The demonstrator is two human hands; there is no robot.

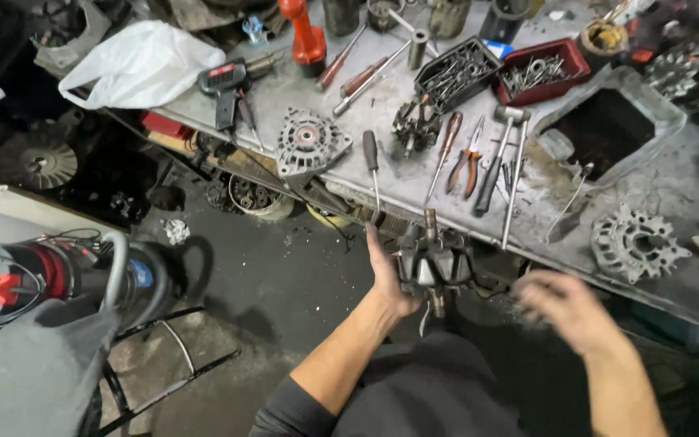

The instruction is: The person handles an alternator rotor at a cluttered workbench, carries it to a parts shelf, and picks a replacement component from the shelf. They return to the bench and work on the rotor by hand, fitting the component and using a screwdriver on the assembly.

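I am standing at the near edge of a long grey workbench [414, 190] that is running diagonally from upper left to lower right, crowded with tools almost to its lip. Left of me the dark concrete floor [260, 283] is lying open between the bench edge and a red and black machine [34, 279] with a grey hose, which is the only free room around me. On the bench, a grey sunken tray [608, 121] is sitting at the far right, an alternator housing [309, 144] is lying near the edge at the left, and a toothed grey casting [637, 243] is resting close to the lip at the right. A hammer [499, 158], orange-handled pliers [467, 162] and a screwdriver [372, 162] are lying between them. My left hand [386, 279] is gripping a dark alternator rotor [432, 263] just below the bench edge, fingers wrapped behind it. My right hand [564, 307] is blurring beside the rotor, apart from it, fingers loosely spread and holding nothing.
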